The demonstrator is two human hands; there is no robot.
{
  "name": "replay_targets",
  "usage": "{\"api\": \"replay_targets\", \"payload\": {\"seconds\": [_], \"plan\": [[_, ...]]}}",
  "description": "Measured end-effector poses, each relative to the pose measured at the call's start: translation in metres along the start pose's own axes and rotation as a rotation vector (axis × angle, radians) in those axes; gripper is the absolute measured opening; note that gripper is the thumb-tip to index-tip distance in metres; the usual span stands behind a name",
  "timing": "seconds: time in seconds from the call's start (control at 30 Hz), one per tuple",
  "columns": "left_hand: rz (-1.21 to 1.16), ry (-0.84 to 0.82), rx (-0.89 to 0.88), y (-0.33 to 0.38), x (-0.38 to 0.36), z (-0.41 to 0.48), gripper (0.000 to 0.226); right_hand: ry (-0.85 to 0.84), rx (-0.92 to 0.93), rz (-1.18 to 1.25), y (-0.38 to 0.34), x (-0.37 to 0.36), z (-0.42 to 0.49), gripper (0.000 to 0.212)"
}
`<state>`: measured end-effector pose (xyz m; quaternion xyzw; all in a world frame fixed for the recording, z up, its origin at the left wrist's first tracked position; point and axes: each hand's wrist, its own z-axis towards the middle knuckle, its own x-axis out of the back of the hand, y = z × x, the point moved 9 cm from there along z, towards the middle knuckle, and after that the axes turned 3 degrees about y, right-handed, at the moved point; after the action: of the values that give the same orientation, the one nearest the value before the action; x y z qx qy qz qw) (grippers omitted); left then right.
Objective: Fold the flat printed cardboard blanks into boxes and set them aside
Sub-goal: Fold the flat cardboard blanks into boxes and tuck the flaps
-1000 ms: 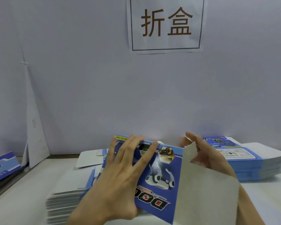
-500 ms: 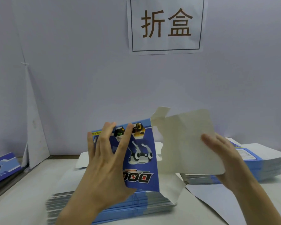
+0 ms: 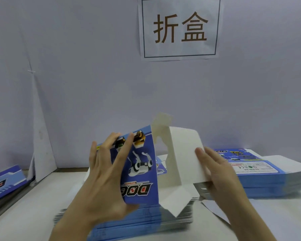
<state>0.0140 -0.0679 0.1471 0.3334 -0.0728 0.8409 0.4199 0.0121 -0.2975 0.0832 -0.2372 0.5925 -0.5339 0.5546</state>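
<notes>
I hold one blue printed cardboard blank (image 3: 142, 171) upright above the near stack of flat blanks (image 3: 142, 221). My left hand (image 3: 104, 178) grips its blue "DOG" panel, fingers spread over the print and thumb under the lower edge. The blank's white inner panel (image 3: 184, 153) stands bent away to the right, forming a corner. My right hand (image 3: 215, 171) presses flat, straight fingers against that white panel's right side. A white bottom flap (image 3: 175, 200) hangs down between my hands.
A second stack of flat blanks (image 3: 261, 178) lies at the right on the white table (image 3: 268, 218). Folded blue boxes (image 3: 3, 181) lie at the far left edge. A grey partition wall with a paper sign (image 3: 180, 26) stands close behind.
The blank rose off the stack and came upright. Its white panel has swung from flat toward a right angle, with my right hand now pushing on it.
</notes>
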Motion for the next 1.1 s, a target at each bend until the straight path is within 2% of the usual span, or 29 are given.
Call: {"api": "replay_targets", "payload": {"seconds": [0.03,0.13,0.23,0.27,0.3,0.4,0.47,0.63,0.7,0.83,1.1], "plan": [[0.083,0.003,-0.068,-0.003,-0.006,-0.007,0.116,0.114,0.153,-0.118,-0.015,0.011,0.003,0.021],[0.124,-0.02,-0.059,-0.002,-0.014,-0.013,0.121,0.258,0.59,-0.389,-0.054,0.017,-0.012,0.032],[0.17,-0.039,-0.074,0.009,-0.027,-0.012,0.124,0.383,0.829,-0.74,-0.064,0.001,-0.033,0.036],[0.212,-0.011,-0.072,0.009,-0.027,-0.013,0.123,0.358,0.815,-0.746,-0.066,-0.002,-0.034,0.033],[0.23,-0.015,-0.044,0.006,-0.027,-0.013,0.122,0.288,0.753,-0.644,-0.066,-0.004,-0.03,0.028],[0.253,0.022,-0.004,0.002,-0.018,-0.009,0.12,-0.012,0.264,-0.005,-0.041,-0.014,-0.011,0.021],[0.239,0.048,-0.027,0.005,-0.017,-0.01,0.118,-0.143,0.021,0.306,-0.027,-0.023,-0.009,0.024],[0.25,0.057,-0.108,0.019,-0.02,-0.009,0.126,-0.198,-0.354,0.554,-0.001,-0.022,-0.008,0.048],[0.249,0.056,-0.116,0.019,-0.019,-0.009,0.126,-0.219,-0.391,0.529,0.003,-0.023,-0.009,0.048],[0.229,0.06,-0.116,0.017,-0.015,-0.009,0.126,-0.239,-0.332,0.503,-0.002,-0.027,-0.008,0.037],[0.175,0.061,-0.09,0.012,-0.017,-0.01,0.123,0.035,-0.036,0.113,-0.013,-0.009,-0.008,0.015]]}}
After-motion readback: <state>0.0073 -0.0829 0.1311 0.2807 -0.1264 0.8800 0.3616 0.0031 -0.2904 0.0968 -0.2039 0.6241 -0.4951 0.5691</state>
